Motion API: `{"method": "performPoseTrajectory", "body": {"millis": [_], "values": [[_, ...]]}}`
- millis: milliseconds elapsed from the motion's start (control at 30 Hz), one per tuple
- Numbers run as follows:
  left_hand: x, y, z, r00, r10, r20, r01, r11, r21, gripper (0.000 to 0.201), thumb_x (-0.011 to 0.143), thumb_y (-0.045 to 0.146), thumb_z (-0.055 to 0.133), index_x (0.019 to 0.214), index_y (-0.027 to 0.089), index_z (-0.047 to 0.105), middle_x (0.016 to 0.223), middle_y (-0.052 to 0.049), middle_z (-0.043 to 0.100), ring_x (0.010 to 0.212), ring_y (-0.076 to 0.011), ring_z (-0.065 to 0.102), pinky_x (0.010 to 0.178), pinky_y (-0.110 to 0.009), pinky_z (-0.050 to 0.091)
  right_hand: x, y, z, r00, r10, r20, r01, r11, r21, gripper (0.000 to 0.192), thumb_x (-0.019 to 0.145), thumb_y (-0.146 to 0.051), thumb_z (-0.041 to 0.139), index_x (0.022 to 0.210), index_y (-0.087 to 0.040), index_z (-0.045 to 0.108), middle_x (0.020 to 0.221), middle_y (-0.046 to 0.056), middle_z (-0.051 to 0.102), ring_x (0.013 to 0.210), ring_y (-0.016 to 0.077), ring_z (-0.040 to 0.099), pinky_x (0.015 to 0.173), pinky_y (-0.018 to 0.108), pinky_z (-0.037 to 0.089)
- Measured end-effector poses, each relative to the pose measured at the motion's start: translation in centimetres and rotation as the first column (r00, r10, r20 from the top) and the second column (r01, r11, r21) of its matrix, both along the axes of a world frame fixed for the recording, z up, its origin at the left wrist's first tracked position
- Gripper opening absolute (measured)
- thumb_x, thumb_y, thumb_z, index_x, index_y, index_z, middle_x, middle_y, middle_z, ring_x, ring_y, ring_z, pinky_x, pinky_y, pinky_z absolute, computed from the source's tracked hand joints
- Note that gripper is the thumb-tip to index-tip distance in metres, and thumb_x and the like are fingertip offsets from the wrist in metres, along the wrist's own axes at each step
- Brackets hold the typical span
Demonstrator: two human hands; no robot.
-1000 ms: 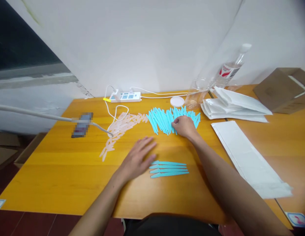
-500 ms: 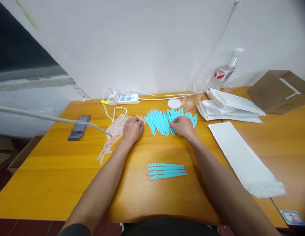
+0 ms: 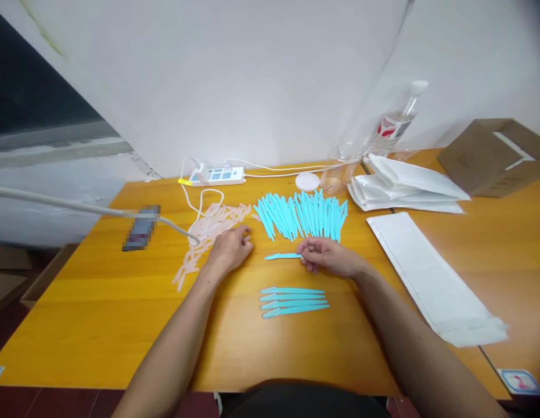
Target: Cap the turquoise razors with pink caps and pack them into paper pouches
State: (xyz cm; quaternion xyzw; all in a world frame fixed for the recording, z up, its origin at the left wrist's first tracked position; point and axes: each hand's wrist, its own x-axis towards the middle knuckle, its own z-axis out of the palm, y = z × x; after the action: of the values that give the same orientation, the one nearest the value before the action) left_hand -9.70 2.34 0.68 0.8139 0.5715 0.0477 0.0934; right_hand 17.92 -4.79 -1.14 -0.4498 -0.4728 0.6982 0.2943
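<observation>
My right hand point(image 3: 324, 255) pinches the handle of a blue eyebrow razor point(image 3: 279, 256), whose blade end points left. Beyond that hand lies a wide pile of blue eyebrow razors point(image 3: 283, 215), mostly side by side. Closer to me, several more razors point(image 3: 294, 302) rest in a neat stack of rows, blade ends to the left. My left hand point(image 3: 230, 249) is closed, thumb against curled fingers, at the right edge of a scatter of pale pink translucent caps point(image 3: 222, 217). Whatever its fingertips may hold is hidden.
A white cable point(image 3: 91, 206) crosses above a phone point(image 3: 141, 229) on the left. Behind are a power strip point(image 3: 222, 175), a round white lid point(image 3: 308, 182), a clear plastic jar point(image 3: 337, 174) and a bottle point(image 3: 394, 128). White padded mailers point(image 3: 431, 278) and a cardboard box point(image 3: 483, 157) occupy the right.
My right hand has drawn back from the blue pile towards me, bringing one eyebrow razor with it. My left hand has moved slightly nearer me, off the pale caps' far edge.
</observation>
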Motion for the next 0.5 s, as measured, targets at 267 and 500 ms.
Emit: {"method": "performPoseTrajectory", "body": {"millis": [267, 500], "values": [[-1.2, -3.0, -0.7, 0.974, 0.049, 0.220, -0.036, 0.997, -0.062, 0.030, 0.086, 0.022, 0.055, 0.109, 0.021, 0.075, 0.086, -0.007, 0.074, 0.080, -0.0233, 0.067, 0.075, -0.032, 0.048, 0.1, -0.1, -0.4, 0.999, 0.012, 0.044, -0.013, 1.000, 0.020, 0.028, 0.082, -0.038, 0.070, 0.098, -0.018, 0.060, 0.074, -0.002, 0.060, 0.061, 0.0094, 0.055, 0.058, 0.023, 0.048], [-1.4, -3.6, -1.8, 0.498, 0.435, 0.750, 0.022, 0.859, -0.512, 0.036, 0.082, 0.045, 0.071, 0.103, 0.016, 0.069, 0.077, -0.002, 0.071, 0.061, -0.0130, 0.063, 0.060, -0.024, 0.050, 0.1, -0.3, -0.7, 1.000, 0.004, 0.016, -0.004, 0.999, 0.047, 0.032, 0.083, -0.045, 0.070, 0.098, -0.018, 0.061, 0.079, -0.002, 0.059, 0.064, 0.0099, 0.056, 0.058, 0.024, 0.047]]}}
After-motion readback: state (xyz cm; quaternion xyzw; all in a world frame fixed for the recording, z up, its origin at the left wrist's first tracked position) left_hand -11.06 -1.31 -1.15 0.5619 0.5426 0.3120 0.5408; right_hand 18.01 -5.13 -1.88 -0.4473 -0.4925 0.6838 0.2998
